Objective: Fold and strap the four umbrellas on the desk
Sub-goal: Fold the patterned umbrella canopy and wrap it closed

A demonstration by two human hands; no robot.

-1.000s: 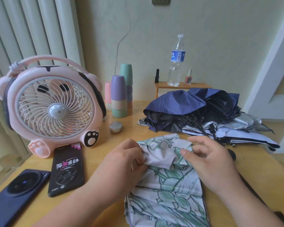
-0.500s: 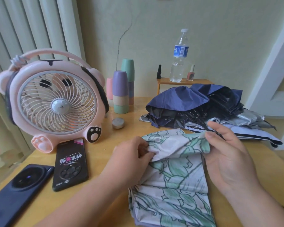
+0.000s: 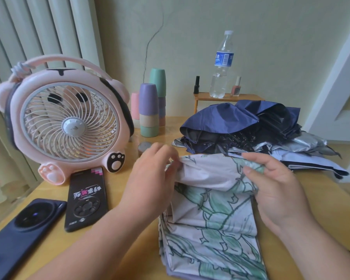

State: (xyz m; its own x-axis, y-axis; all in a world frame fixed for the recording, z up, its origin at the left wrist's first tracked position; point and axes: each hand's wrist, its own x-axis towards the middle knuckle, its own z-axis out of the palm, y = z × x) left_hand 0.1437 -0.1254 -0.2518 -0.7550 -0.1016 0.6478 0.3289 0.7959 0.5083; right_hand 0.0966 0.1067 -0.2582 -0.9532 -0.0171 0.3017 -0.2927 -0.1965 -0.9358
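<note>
A white umbrella with green leaf print (image 3: 212,217) lies in front of me on the wooden desk (image 3: 321,201), its canopy in loose pleats. My left hand (image 3: 152,178) pinches the fabric's upper left edge; the hand is blurred. My right hand (image 3: 275,188) grips the upper right edge, fingers curled over the cloth. Behind lie a navy umbrella (image 3: 230,120) and a silver-lined umbrella (image 3: 307,156), both unfolded and heaped together.
A pink fan (image 3: 67,120) stands at the left, with two phones (image 3: 85,199) (image 3: 18,237) lying before it. Stacked cups (image 3: 150,110) and a small round lid (image 3: 144,147) are behind my left hand. A water bottle (image 3: 221,65) and nail polish bottles stand on a small shelf (image 3: 226,97).
Both hands have lifted the umbrella's top fabric edge and spread it wider. My left hand moved up and left, my right hand up and right.
</note>
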